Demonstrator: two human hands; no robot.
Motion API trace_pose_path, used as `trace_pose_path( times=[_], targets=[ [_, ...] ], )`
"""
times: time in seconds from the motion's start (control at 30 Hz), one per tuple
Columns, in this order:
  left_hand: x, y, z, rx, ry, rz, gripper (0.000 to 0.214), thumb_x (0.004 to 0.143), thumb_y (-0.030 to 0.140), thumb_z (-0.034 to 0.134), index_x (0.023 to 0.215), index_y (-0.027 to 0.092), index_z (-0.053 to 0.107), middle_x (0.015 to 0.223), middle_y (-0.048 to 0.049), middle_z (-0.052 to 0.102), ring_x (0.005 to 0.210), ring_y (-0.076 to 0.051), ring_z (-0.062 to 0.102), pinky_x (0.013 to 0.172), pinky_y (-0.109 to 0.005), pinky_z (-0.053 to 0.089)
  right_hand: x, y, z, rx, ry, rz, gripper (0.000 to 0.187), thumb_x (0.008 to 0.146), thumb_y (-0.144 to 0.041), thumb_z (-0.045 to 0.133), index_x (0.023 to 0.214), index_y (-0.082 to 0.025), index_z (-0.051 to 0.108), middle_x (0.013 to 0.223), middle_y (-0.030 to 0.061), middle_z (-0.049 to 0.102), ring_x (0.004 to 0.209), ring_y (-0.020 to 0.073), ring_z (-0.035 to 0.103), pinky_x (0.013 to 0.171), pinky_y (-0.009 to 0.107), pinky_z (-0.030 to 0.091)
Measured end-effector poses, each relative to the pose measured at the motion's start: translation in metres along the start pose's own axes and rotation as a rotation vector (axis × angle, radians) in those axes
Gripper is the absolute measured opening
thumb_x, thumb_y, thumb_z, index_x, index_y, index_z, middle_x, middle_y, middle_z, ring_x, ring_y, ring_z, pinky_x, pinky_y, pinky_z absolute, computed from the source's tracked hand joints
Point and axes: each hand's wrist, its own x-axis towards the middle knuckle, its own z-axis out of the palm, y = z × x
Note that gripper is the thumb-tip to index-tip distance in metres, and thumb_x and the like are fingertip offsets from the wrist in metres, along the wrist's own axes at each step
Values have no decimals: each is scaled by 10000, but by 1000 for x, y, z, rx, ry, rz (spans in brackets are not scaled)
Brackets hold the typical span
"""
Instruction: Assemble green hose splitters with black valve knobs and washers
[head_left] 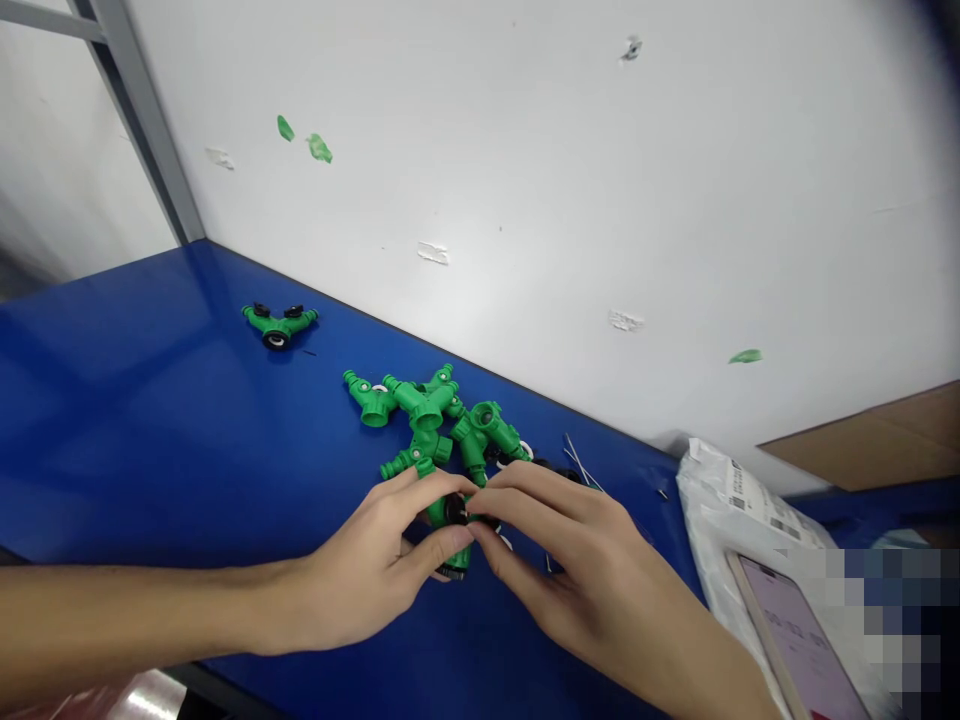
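Note:
A green Y-shaped hose splitter (436, 512) with a black lever (454, 508) and a black ring at its lower end is gripped in my left hand (375, 560), thumb over its front. My right hand (577, 550) brings thumb and forefinger together against the black lever; whatever small piece lies between those fingertips is too small to make out. Just beyond my hands lies a heap of green splitter bodies (424, 405), some with white rings. Farther left, a splitter with two black levers (277, 325) rests alone.
Thin metal rods (577, 462) lie behind my right hand on the blue tabletop (150, 430). At right, a phone (799, 635) rests on a white plastic package (731, 500), near cardboard (870, 435). A white wall (525, 180) borders the table's far edge.

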Motion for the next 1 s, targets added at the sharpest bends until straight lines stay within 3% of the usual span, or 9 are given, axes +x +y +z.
trace_pose_path(
  times=[0.23,0.4,0.6,0.7,0.9,1.0],
  targets=[
    [-3,3,-1,27,-26,19,311,985,367,475,1223,215,606,1032,-58,540,818,-145,612,687,-279,629,-1,-4,9,-131,-8,-21,177,940,-118,453,818,-156,575,735,25,538,639,156,498,558,278,412],
    [-3,-2,2,-133,-48,-39,342,983,375,486,1276,226,578,1154,-72,508,857,-146,658,781,-334,653,3,-3,13,-281,14,-70,280,972,-119,405,739,-156,555,673,15,510,583,154,471,518,289,375],
    [0,-1,3,-205,-34,-75,450,952,445,533,1336,212,548,1259,-103,492,953,-195,658,816,-382,662,0,-1,1,-116,-29,-14,144,1002,-203,466,1011,-163,604,838,44,593,716,182,557,596,305,447],
    [0,1,3,-209,-41,-78,418,951,445,536,1287,202,587,1223,-92,498,937,-188,655,803,-378,668,-1,-1,2,-116,-57,-52,205,1005,-138,414,957,-146,613,804,42,580,673,173,537,582,301,447],
    [2,-2,5,-254,-24,-80,413,942,452,553,1268,202,596,1187,-75,491,886,-160,635,802,-396,671,1,-2,11,-320,-8,-69,320,1025,-125,333,841,-135,595,723,44,563,616,175,532,519,290,417],
    [3,-3,4,-269,-26,-79,426,937,459,561,1294,228,583,1186,-68,495,903,-170,643,807,-403,669,2,-1,8,-266,-21,-45,234,1022,-187,402,899,-143,596,761,43,579,651,181,556,543,292,440]
  ],
)
